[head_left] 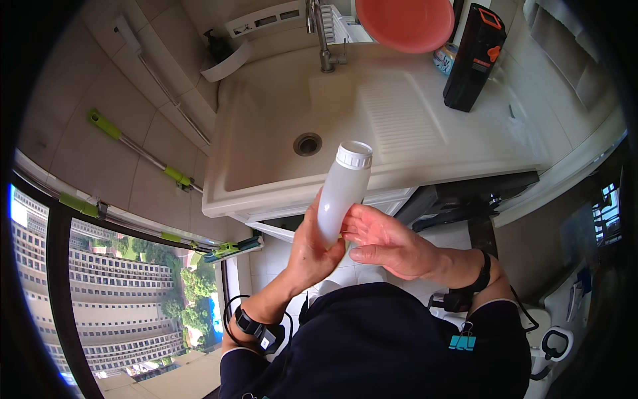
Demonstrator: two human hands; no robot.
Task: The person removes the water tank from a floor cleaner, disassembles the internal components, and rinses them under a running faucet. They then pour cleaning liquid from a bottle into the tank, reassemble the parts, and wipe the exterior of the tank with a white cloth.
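Note:
A white plastic bottle (pixel 340 199) with a ribbed white cap stands tilted before me, its cap end towards the laundry sink (pixel 259 187). My left hand (pixel 314 249) is wrapped around its lower part from the left. Close to the bottle's right side, my right hand (pixel 386 242) has its palm turned up and its fingers apart; the fingertips are at the bottle, and whether they touch it I cannot tell. Beyond the bottle lie the sink's round drain (pixel 307 144) and the chrome faucet (pixel 325 55).
On the right of the counter stand a black case with orange parts (pixel 473 60) and a small tub (pixel 445 58). A red basin (pixel 406 22) is at the back. Mop poles (pixel 144 153) lean along the left wall above a window. Below the sink, a cabinet door (pixel 274 230) is ajar.

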